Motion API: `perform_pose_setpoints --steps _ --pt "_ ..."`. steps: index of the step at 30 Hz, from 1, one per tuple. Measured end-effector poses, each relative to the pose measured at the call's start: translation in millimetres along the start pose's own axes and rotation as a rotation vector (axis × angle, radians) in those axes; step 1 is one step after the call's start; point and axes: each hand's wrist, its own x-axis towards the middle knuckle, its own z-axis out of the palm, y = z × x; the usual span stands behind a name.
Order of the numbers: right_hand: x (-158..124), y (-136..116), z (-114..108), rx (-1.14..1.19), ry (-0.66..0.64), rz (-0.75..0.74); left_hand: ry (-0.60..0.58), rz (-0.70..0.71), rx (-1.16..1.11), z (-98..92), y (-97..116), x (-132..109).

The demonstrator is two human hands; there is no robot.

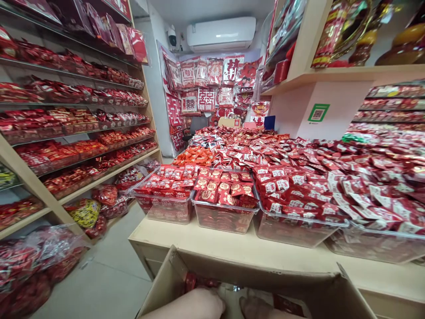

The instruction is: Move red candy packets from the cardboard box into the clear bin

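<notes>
An open cardboard box (265, 268) fills the bottom of the view, in front of the counter. Both forearms reach down into it. My left hand (210, 303) is low inside, with its fingers hidden beyond the back of the hand. Close to it lies a red shiny packet (195, 282) against the box's left side. Across a small gap is my right hand (254, 306), dark and partly cut off by the frame's lower edge, its fingers not clear. Another red packet (287, 305) with a printed pattern lies to its right. Whether either hand grips anything is hidden.
Clear plastic bins (226, 217) of red candy packets line the pale counter (195, 241), with more packets heaped behind. Stocked shelves (83, 155) stand at left, above plastic bags of goods (36, 261) on the floor. A cabinet (345, 77) overhangs at right.
</notes>
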Motion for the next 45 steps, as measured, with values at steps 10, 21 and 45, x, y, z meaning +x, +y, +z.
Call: perform_pose_setpoints --steps 10,21,45 --pt "-3.3 -78.0 -95.0 -0.072 -0.304 -0.159 0.014 0.134 -0.318 -82.5 2.2 -54.7" --pt "-10.5 -88.1 -158.3 0.811 0.080 -0.046 0.528 0.377 -1.437 -95.6 32.1 -60.6" --pt "-2.0 -78.8 -139.8 0.221 0.380 -0.224 0.876 0.264 -1.378 -91.3 30.9 -58.2"
